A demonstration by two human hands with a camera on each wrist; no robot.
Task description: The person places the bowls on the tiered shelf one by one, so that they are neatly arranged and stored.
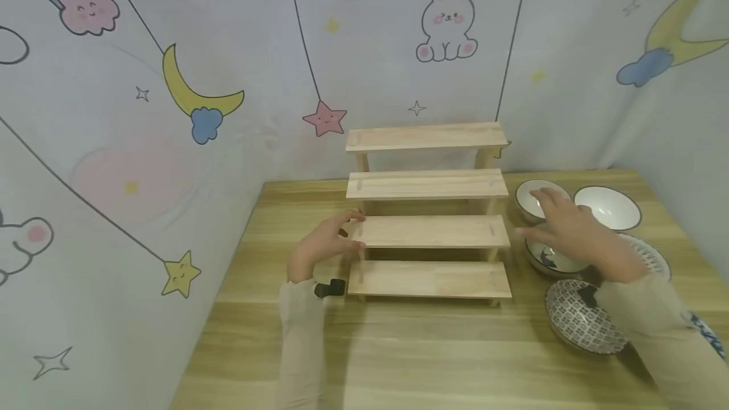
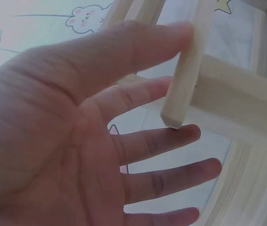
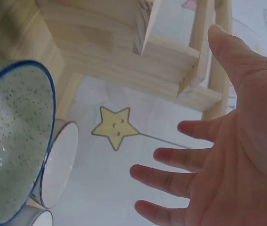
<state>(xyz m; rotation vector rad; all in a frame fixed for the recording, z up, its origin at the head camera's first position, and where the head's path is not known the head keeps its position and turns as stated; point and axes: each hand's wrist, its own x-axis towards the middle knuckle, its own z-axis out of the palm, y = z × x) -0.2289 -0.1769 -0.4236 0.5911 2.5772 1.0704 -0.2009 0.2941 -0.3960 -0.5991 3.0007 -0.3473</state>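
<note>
A light wooden four-tier stand (image 1: 429,231) stands on the table. My left hand (image 1: 324,245) is at the left end of its second tier from the bottom, fingers spread and mostly straight. In the left wrist view the thumb (image 2: 166,40) overlaps the board's end, and the index fingertip passes behind it; whether they press on the wood is unclear. My right hand (image 1: 572,233), its fingers extended and apart, hovers over the bowls right of the stand. Nothing is in it. Below it sits a bowl with a dark motif (image 1: 552,258); a speckled blue-rimmed bowl (image 3: 16,141) shows in the right wrist view.
Two white bowls, one left (image 1: 532,198) and one right (image 1: 608,207), sit at the back right. A brown-patterned bowl (image 1: 583,318) lies nearer, with a ribbed white dish (image 1: 649,255) partly behind the right arm. Cartoon-printed cloth (image 1: 376,68) surrounds the wooden table (image 1: 421,359).
</note>
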